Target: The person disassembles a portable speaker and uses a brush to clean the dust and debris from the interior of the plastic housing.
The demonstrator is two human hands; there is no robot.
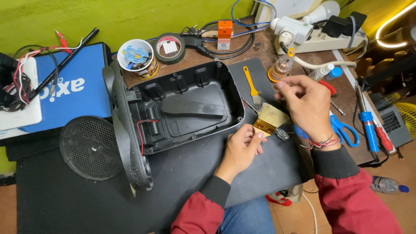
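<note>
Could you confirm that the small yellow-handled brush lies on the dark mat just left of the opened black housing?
Not quite: the brush lies on the mat just right of the housing, not left, beside the right hand. The head view shows it.

Both hands, left (241, 146) and right (307, 104), are curled, fingers pinched.

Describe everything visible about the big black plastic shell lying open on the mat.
The big black plastic shell lies open, hollow side up, on the dark mat. It is rounded-rectangular with screw posts at its corners, moulded ribs inside and a raised centre panel. A thin red wire runs along its left part. Neither hand touches it.
</note>
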